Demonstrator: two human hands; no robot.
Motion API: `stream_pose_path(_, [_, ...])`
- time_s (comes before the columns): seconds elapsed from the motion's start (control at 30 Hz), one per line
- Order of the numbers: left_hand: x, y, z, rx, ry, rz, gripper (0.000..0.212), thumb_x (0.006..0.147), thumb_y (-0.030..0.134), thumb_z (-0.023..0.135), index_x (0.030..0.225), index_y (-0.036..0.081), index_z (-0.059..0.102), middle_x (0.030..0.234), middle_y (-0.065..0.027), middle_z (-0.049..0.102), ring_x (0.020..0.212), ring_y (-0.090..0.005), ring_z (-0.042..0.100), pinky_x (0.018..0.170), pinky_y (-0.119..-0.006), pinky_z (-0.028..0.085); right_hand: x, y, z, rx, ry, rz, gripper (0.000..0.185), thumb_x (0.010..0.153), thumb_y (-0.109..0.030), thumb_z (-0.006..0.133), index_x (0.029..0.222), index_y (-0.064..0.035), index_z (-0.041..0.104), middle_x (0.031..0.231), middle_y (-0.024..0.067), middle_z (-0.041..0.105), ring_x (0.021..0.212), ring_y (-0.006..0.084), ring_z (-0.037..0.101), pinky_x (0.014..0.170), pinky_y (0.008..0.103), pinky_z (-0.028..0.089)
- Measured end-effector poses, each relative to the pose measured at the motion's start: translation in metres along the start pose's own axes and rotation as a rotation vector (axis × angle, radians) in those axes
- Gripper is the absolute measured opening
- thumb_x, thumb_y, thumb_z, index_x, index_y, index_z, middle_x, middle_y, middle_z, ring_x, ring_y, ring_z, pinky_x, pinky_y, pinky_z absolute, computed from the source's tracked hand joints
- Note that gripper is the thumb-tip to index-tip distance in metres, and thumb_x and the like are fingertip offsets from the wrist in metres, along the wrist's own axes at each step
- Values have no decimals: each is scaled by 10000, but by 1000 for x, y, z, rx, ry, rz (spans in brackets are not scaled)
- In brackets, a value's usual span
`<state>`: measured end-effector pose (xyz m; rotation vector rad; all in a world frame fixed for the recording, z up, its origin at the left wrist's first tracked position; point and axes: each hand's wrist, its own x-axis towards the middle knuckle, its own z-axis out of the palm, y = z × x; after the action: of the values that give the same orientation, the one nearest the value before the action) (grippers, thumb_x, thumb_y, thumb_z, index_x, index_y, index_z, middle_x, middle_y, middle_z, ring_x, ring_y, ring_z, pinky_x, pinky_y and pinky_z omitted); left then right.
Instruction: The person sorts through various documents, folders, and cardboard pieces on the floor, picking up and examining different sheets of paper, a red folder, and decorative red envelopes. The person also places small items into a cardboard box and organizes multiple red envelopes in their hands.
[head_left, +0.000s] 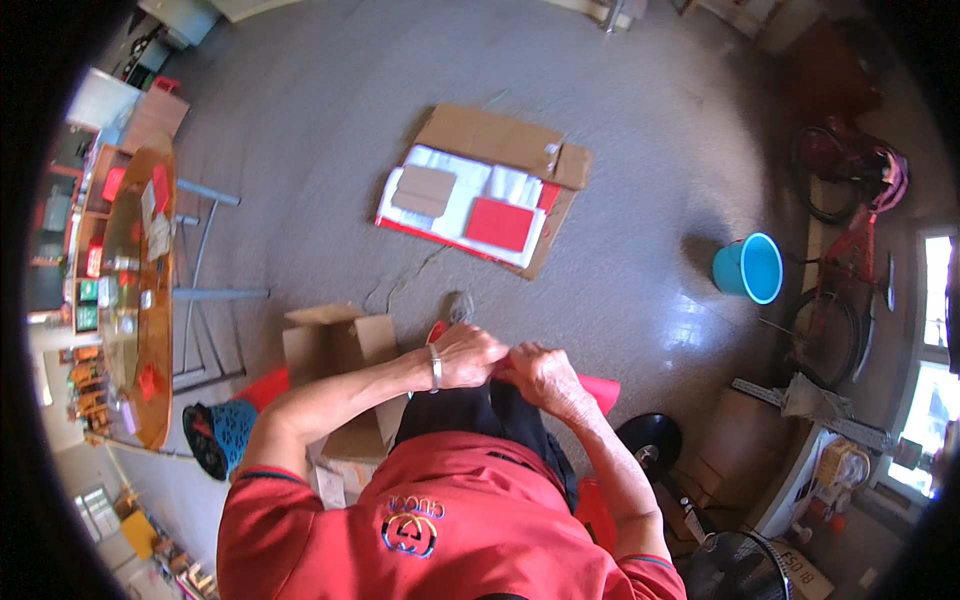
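In front of my lap, my left hand (471, 357) and my right hand (546, 376) are close together. Both have their fingers curled on a small red piece (507, 369), perhaps paper or card, mostly hidden by the fingers. A flat red part (600, 391) sticks out past my right wrist; whether it belongs to the held piece I cannot tell. On the floor ahead lies a stack of flattened cardboard (487, 135) and white sheets (469, 184), with a red sheet (500, 223) and a small brown card (424, 190) on top.
An open cardboard box (341, 337) stands by my left arm, near a blue patterned basket (225, 435). A turquoise bucket (748, 268) is at the right, before a red bicycle (851, 247). A wooden table (159, 330) lines the left; a fan (731, 566) stands lower right.
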<state>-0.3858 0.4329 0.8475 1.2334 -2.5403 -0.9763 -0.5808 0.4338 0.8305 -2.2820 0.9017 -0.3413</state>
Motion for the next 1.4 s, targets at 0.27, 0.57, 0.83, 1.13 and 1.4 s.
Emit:
stream_pose_path(0.27, [-22, -17, -26, -208, -72, -44, 186, 767, 149, 649, 906, 43, 588, 817, -164, 615, 798, -358, 609, 698, -433, 484, -13, 12, -14, 153, 34, 28, 154, 786, -170, 628, 740, -46, 549, 650, 153, 562, 642, 349, 595, 554, 427, 468])
stream_pose_path(0.57, [8, -47, -47, -913, -78, -162, 446, 767, 169, 723, 1168, 42, 574, 1106, -121, 631, 1014, -185, 605, 842, -331, 512, 4, 25, -21, 208, 170, 147, 243, 808, -220, 674, 702, -28, 570, 614, 180, 528, 531, 264, 585, 496, 366, 439])
stream_pose_path(0.83, [12, -12, -18, -1286, 726, -290, 239, 828, 115, 681, 1044, 39, 615, 945, -1, 643, 840, -57, 561, 778, -236, 467, 30, 0, -20, 888, 392, 489, 228, 836, -194, 689, 734, -17, 587, 610, -38, 517, 617, 52, 440, 525, 261, 379])
stream_pose_path(1.13, [19, 10, -4, -927, 718, -283, 214, 821, 24, 633, 1032, 20, 664, 940, -22, 673, 849, -79, 584, 749, -255, 489, 52, 9, -57, 732, 454, 155, 229, 815, -182, 692, 899, 2, 587, 780, 45, 595, 752, 140, 584, 683, 286, 464])
stream_pose_path(1.4, [30, 38, -21, -1303, 608, -163, 258, 861, 189, 657, 1068, 36, 643, 905, 23, 650, 871, -61, 552, 786, -243, 463, 51, -6, -71, 1117, 595, 267, 217, 791, -88, 688, 651, -50, 527, 614, -64, 485, 605, 36, 420, 545, 214, 330])
